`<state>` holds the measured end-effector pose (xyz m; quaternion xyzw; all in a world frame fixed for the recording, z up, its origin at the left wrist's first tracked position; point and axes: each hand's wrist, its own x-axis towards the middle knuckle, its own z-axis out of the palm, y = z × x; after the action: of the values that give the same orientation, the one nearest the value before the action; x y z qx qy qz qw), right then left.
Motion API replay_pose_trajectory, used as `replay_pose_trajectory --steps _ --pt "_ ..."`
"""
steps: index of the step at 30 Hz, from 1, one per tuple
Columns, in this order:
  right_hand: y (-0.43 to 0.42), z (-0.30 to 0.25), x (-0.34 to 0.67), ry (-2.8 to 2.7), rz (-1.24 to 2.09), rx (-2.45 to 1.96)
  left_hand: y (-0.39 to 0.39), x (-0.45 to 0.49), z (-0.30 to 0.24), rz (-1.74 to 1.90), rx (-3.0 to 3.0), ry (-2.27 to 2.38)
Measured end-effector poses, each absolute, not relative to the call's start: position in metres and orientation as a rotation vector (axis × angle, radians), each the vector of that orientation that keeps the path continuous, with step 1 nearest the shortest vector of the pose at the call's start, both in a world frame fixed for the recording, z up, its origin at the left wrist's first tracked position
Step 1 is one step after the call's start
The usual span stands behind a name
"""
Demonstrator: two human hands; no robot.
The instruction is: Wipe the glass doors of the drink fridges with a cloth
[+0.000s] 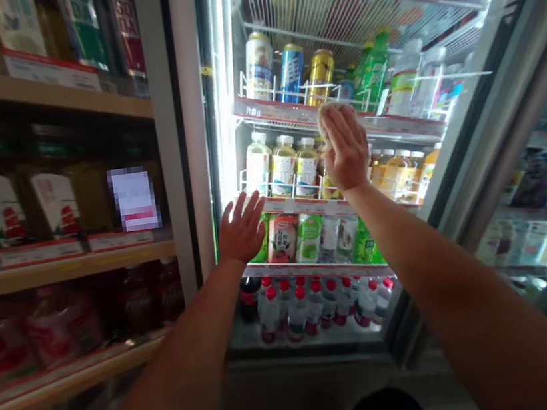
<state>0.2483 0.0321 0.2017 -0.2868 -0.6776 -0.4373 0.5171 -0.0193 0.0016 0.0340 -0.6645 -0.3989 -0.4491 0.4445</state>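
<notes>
In the head view, a lit drinks fridge with a glass door (385, 135) stands in front of me. My right hand (347, 148) is raised near the middle of the pane, its fingers over a pale, crumpled cloth (325, 121) that appears pressed to the glass. Lower and to the left, my left hand (242, 230) has its fingers spread and palm turned toward the door. Whether that palm touches the glass I cannot tell. Behind the hands are bottled drinks (284, 164) on wire shelves, and my right hand and wrist hide part of that row.
Wooden shelves (74, 261) with bottles and price tags stand at the left, beside a grey upright frame (171, 138). Red-capped bottles (298, 313) fill the fridge bottom. To the right is another fridge (539, 197) behind a metal door edge (483, 110).
</notes>
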Motion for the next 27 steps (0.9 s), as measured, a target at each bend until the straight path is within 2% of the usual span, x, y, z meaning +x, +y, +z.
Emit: replay_pose_trajectory --steps 18,27 --pt "0.026 0.099 0.248 -1.769 -1.003 -0.568 0.005 -0.020 0.033 -1.118 -1.613 -0.973" --pt "0.012 0.010 0.248 -1.951 -1.081 -0.409 0.005 -0.020 0.034 -1.089 -1.553 -0.917"
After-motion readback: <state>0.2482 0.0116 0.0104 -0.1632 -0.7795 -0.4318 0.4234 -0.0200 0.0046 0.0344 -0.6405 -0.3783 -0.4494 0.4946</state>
